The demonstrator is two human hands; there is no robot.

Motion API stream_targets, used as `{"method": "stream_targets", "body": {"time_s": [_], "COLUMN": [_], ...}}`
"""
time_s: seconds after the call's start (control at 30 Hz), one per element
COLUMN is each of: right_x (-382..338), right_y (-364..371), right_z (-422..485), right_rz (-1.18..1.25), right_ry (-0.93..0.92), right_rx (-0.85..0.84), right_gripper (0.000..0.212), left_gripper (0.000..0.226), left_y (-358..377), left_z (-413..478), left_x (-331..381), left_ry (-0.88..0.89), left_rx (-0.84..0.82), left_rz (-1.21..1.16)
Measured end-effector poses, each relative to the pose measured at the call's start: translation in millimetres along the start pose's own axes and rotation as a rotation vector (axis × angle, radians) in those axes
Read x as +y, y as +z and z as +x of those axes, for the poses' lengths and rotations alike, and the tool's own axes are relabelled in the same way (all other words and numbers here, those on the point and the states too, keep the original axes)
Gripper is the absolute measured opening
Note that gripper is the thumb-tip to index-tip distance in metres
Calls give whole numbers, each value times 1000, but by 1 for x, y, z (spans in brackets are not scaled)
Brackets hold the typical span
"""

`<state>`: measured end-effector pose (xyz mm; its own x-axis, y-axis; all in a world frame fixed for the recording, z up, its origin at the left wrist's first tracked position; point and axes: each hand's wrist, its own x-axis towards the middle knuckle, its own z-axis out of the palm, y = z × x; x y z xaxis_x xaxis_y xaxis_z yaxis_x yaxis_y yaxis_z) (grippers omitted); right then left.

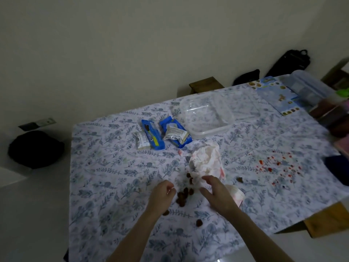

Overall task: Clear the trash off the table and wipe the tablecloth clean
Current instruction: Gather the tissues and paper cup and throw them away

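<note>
A floral blue-and-white tablecloth [105, 167] covers the table. Several small brown scraps [184, 193] lie in a loose pile near the front middle. My left hand [163, 192] hovers just left of them, fingers curled with nothing seen in it. My right hand [217, 193] is spread open just right of the pile, over a stained napkin [236, 194]. A crumpled white tissue [206, 159] with red stains lies behind the scraps. Two blue snack wrappers [153, 138] [176, 132] lie farther back. Red splatter [279, 167] marks the cloth at right.
An empty clear plastic container [225, 123] stands behind the tissue. A lidded clear box [309, 86] and a printed leaflet [273, 93] sit at the back right corner. A dark blue object [337, 169] lies at the right edge. A black bag [35, 148] rests on the floor left.
</note>
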<state>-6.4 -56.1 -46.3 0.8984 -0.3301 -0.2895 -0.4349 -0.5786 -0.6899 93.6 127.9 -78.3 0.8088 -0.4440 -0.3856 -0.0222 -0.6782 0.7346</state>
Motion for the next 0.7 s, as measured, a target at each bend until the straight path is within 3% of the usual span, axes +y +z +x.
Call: {"method": "stream_targets", "body": {"time_s": [0.13, 0.27, 0.37, 0.43, 0.57, 0.7], "right_x": [23, 50, 58, 62, 74, 91], "right_y": [-8, -9, -9, -12, -18, -31], "right_z": [-12, -23, -20, -15, -5, 5], "right_rz": [-174, -236, -132, -59, -31, 37], "right_ry": [30, 339, 502, 542, 485, 362], "right_rx": [227, 393, 342, 319, 245, 238], "right_gripper": [47, 85, 106, 109, 102, 96], "left_gripper": [19, 17, 23, 25, 41, 82], "left_y": [12, 28, 35, 38, 48, 64], "left_z": [15, 21, 31, 38, 56, 85], "left_x": [3, 13, 23, 34, 62, 90], "left_ry": [63, 95, 209, 278, 382, 352], "left_rx": [-20, -47, -19, -4, -17, -112], "left_rz": [30, 22, 104, 160, 266, 504]}}
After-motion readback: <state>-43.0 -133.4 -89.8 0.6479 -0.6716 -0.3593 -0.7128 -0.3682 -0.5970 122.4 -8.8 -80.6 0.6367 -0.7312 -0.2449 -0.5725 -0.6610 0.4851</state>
